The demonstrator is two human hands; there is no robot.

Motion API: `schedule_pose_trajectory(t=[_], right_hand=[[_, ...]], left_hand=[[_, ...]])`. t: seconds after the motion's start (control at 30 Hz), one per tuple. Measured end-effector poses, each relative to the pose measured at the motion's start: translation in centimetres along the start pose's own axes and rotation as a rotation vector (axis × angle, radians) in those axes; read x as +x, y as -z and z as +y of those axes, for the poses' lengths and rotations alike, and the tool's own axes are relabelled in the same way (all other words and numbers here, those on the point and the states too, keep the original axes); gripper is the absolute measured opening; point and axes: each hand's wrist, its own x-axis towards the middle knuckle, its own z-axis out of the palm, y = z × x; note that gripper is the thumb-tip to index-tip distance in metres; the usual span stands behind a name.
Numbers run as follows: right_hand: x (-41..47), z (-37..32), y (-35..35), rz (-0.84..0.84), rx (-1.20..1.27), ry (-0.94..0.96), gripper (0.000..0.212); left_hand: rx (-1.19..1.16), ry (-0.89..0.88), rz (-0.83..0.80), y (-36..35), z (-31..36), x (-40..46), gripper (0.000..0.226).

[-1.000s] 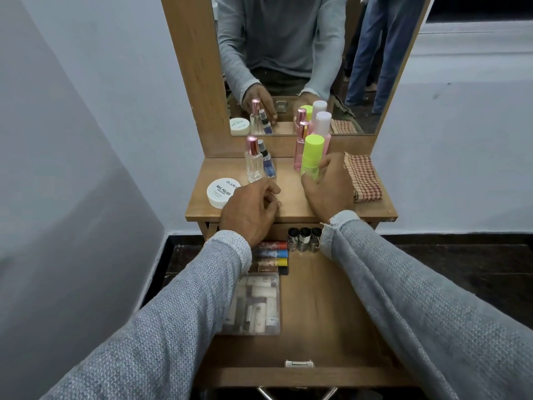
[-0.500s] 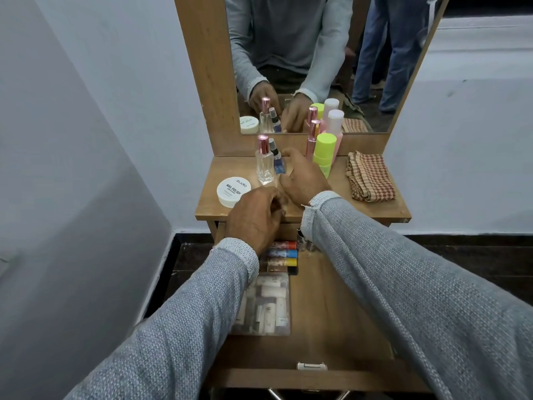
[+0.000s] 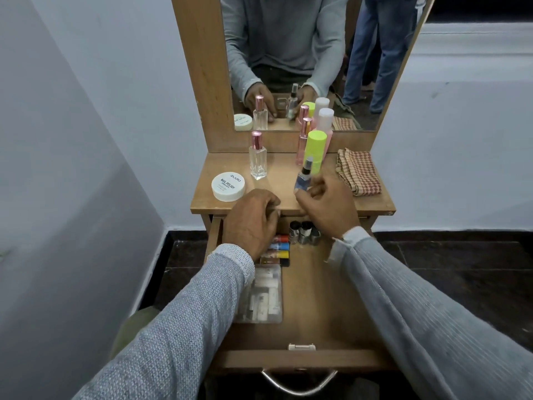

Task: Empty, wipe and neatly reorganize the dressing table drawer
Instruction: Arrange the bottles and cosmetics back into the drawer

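Drawer [image 3: 311, 298] open below tabletop [image 3: 277, 186], partly restocked: reorganizing step. Left hand [image 3: 249, 220] rests curled on tabletop edge, holding nothing. Right hand [image 3: 328, 206] pinches small blue bottle [image 3: 302, 179] above tabletop. Next, likely: lower it into drawer beside silver-capped bottles [image 3: 302, 232].

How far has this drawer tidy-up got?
Looks late on. Done: colored tubes, dark-capped bottles and a clear case lie in neat groups in the open drawer. In hand: the right hand pinches a small blue spray bottle. Left: the white jar, clear perfume bottle, green bottle and checked cloth wait on top.
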Motion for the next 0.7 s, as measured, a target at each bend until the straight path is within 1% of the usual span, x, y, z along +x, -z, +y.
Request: schedule_pose_trajectory(t=[0.07,0.13,0.2,0.33,0.47,0.6,0.7], right_hand=[[-2.0,1.0,1.4,-0.012,-0.029,0.016,0.021],[-4.0,2.2,2.3,-0.013,-0.081,-0.011,0.023],[-5.8,3.4,2.6,-0.017,-0.144,-0.074,0.026],[-7.6,5.3,2.2,-0.1,-0.262,-0.248,0.019],[-7.2,5.4,1.4,-0.126,-0.398,-0.338,0.026],[-6.2,6.1,0.2,-0.147,-0.355,-0.467,0.027],[-5.6,6.7,-0.3,-0.106,-0.34,-0.504,0.026]], left_hand=[[0.021,-0.047,-0.016,-0.4,-0.1,-1.0,0.014],[0.054,-0.064,-0.037,-0.7,-0.3,-1.8,0.022],[0.089,-0.062,-0.06,-0.9,-0.3,-2.1,0.029],[0.164,-0.064,-0.085,-0.8,0.1,-2.1,0.031],[0.23,-0.068,-0.101,-1.0,0.2,-2.5,0.038],[0.253,-0.061,-0.105,-1.2,0.2,-2.7,0.041],[0.255,-0.067,-0.115,-1.2,0.0,-2.6,0.041]])
